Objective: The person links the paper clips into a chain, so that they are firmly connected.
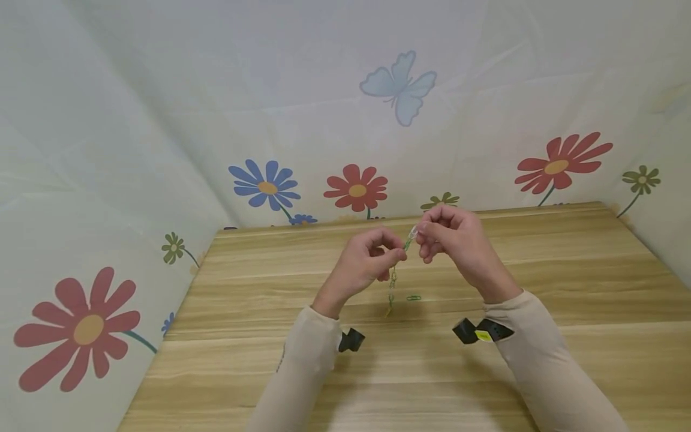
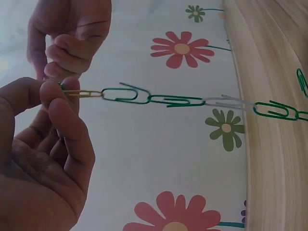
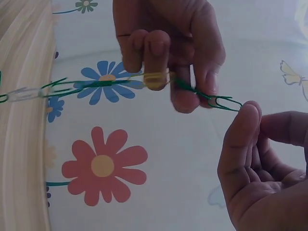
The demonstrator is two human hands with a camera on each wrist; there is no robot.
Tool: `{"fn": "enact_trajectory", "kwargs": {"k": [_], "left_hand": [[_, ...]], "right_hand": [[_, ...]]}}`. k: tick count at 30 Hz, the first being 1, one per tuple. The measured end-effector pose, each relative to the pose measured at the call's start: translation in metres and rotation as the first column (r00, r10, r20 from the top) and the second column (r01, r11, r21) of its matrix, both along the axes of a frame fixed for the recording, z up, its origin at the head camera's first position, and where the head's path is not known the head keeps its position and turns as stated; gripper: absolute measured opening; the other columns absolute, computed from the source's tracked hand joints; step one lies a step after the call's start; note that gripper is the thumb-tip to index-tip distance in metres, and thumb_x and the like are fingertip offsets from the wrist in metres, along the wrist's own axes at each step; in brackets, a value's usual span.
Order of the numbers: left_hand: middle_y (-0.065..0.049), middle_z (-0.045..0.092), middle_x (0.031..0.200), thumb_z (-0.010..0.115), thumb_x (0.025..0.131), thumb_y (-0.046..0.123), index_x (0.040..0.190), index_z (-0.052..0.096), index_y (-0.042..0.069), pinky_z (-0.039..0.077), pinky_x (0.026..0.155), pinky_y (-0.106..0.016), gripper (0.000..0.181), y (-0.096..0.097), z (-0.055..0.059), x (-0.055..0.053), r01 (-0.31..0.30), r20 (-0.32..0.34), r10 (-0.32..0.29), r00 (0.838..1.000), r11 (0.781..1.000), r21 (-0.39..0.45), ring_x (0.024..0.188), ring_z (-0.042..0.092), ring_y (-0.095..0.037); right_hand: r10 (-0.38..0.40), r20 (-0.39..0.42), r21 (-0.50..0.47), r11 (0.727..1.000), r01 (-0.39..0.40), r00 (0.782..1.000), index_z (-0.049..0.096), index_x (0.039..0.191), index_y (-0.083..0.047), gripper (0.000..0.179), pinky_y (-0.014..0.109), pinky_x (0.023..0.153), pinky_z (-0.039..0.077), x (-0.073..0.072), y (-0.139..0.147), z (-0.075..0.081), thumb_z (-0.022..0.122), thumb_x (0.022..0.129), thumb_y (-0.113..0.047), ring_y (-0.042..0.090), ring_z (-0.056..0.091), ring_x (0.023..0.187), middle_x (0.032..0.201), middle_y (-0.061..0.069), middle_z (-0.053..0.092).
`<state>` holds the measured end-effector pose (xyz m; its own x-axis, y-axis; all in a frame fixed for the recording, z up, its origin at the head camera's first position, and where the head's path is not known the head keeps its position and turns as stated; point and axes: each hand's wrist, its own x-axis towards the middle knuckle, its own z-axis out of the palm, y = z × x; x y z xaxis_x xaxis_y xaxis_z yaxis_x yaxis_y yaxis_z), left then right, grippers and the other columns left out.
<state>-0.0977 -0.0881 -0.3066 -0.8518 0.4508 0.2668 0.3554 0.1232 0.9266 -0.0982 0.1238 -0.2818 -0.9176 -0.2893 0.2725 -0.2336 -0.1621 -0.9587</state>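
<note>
Between thumb and fingers, my left hand (image 1: 369,261) pinches a chain of linked paper clips (image 2: 176,100). Green, yellow and silver links hang from that grip toward the table, as the head view shows. Up and to the right, my right hand (image 1: 456,243) pinches the chain's upper end, where a pale clip (image 1: 414,231) shows at the fingertips. In the right wrist view a green clip (image 3: 225,102) spans the short gap between both hands. The fingertips of my right hand (image 3: 262,163) hide what they grip. Below the hands, a loose green paper clip (image 1: 414,298) lies on the table.
The wooden table (image 1: 243,360) ends at a pale cloth backdrop (image 1: 302,90) printed with flowers and a butterfly. Black wrist-worn devices (image 1: 477,331) sit under both forearms, above the tabletop.
</note>
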Motion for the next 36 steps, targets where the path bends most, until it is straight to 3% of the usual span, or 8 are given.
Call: {"fn": "enact_trajectory", "kwargs": {"k": [6, 11, 20, 24, 27, 31, 36], "left_hand": [[-0.009, 0.071, 0.103, 0.059, 0.103, 0.022, 0.119, 0.063, 0.001, 0.048, 0.051, -0.028, 0.027, -0.003, 0.0, 0.0, 0.105, 0.051, -0.11, 0.993, 0.99, 0.094, 0.053, 0.053, -0.021], [-0.009, 0.068, 0.096, 0.056, 0.105, 0.022, 0.117, 0.064, -0.004, 0.045, 0.047, -0.026, 0.03, -0.005, 0.001, 0.001, 0.154, 0.068, -0.169, 0.983, 0.972, 0.178, 0.05, 0.048, -0.016], [-0.008, 0.065, 0.089, 0.057, 0.103, 0.013, 0.104, 0.066, -0.001, 0.043, 0.047, -0.025, 0.017, -0.008, 0.004, 0.001, 0.128, 0.101, -0.15, 0.983, 0.972, 0.196, 0.05, 0.046, -0.015], [-0.008, 0.064, 0.089, 0.059, 0.102, 0.014, 0.102, 0.066, 0.004, 0.043, 0.047, -0.025, 0.013, -0.012, 0.005, -0.001, 0.1, 0.096, -0.124, 0.988, 0.969, 0.225, 0.05, 0.046, -0.015], [-0.008, 0.064, 0.09, 0.06, 0.102, 0.016, 0.101, 0.066, 0.007, 0.043, 0.047, -0.024, 0.01, -0.015, 0.005, -0.002, 0.093, 0.079, -0.117, 0.99, 0.962, 0.257, 0.051, 0.047, -0.015], [-0.009, 0.065, 0.093, 0.061, 0.101, 0.015, 0.1, 0.066, 0.011, 0.044, 0.048, -0.023, 0.007, -0.018, 0.007, -0.002, 0.092, 0.053, -0.115, 0.992, 0.945, 0.314, 0.052, 0.047, -0.014], [-0.008, 0.067, 0.094, 0.06, 0.101, 0.011, 0.101, 0.068, 0.014, 0.045, 0.048, -0.023, 0.009, -0.021, 0.011, -0.002, 0.07, 0.018, -0.082, 0.996, 0.927, 0.367, 0.052, 0.048, -0.015]], "right_hand": [[0.025, -0.102, 0.127, 0.992, -0.012, 0.994, 0.062, 0.1, 0.006, 0.013, 0.032, 0.053, 0.053, 0.004, 0.001, 0.003, 0.064, 0.099, -0.007, 0.022, 0.055, 0.057, 0.073, 0.013, 0.057], [0.039, -0.139, 0.196, 0.98, -0.011, 0.99, 0.066, 0.1, 0.002, 0.009, 0.031, 0.051, 0.051, 0.007, -0.001, 0.005, 0.065, 0.098, -0.007, 0.023, 0.053, 0.055, 0.07, 0.014, 0.056], [0.114, -0.15, 0.211, 0.974, -0.081, 0.982, 0.066, 0.102, 0.003, 0.011, 0.031, 0.048, 0.048, 0.005, 0.002, 0.004, 0.064, 0.099, -0.008, 0.021, 0.052, 0.053, 0.067, 0.013, 0.053], [0.139, -0.116, 0.28, 0.954, -0.101, 0.984, 0.065, 0.104, 0.003, 0.012, 0.03, 0.046, 0.046, -0.002, 0.008, 0.001, 0.063, 0.1, -0.008, 0.021, 0.049, 0.052, 0.068, 0.014, 0.051], [0.144, -0.066, 0.421, 0.901, -0.104, 0.987, 0.066, 0.102, 0.0, 0.011, 0.03, 0.046, 0.044, -0.009, 0.01, -0.004, 0.063, 0.1, -0.01, 0.019, 0.048, 0.052, 0.072, 0.012, 0.052], [0.187, 0.002, 0.617, 0.773, -0.148, 0.982, 0.067, 0.099, -0.005, 0.007, 0.03, 0.047, 0.044, -0.021, 0.009, -0.018, 0.063, 0.1, -0.01, 0.018, 0.049, 0.053, 0.074, 0.007, 0.054], [0.259, 0.093, 0.732, 0.637, -0.243, 0.961, 0.067, 0.097, -0.007, 0.005, 0.032, 0.049, 0.046, -0.033, 0.003, -0.044, 0.063, 0.099, -0.008, 0.016, 0.05, 0.052, 0.075, 0.005, 0.056]]}}
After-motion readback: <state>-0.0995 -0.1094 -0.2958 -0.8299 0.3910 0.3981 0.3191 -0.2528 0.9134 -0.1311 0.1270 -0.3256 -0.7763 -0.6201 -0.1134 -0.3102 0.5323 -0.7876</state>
